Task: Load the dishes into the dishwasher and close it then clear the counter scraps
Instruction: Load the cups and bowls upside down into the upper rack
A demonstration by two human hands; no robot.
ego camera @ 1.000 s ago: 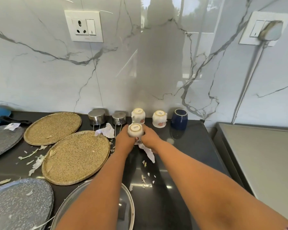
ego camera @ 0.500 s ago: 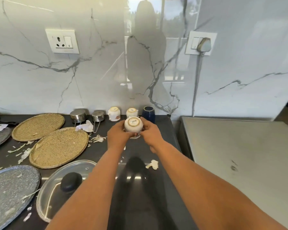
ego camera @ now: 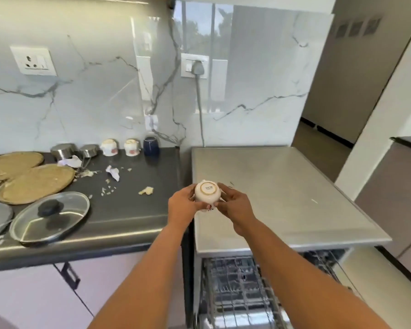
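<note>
Both hands grip one white cup point(ego camera: 207, 192), turned bottom-up toward the camera: the left hand point(ego camera: 183, 205) wraps its left side, the right hand point(ego camera: 235, 206) curls round its right side. They hold the cup in the air over the near left corner of the dishwasher top point(ego camera: 282, 186). Below that top, the dishwasher rack point(ego camera: 237, 286) is pulled out with wire tines showing. Left of the dishwasher lies the dark counter point(ego camera: 128, 210), with paper scraps point(ego camera: 113, 172), two more white cups point(ego camera: 109, 147), a blue cup point(ego camera: 150, 145), two steel cups point(ego camera: 64, 150), two woven mats point(ego camera: 36, 182) and a glass lid point(ego camera: 50, 216).
</note>
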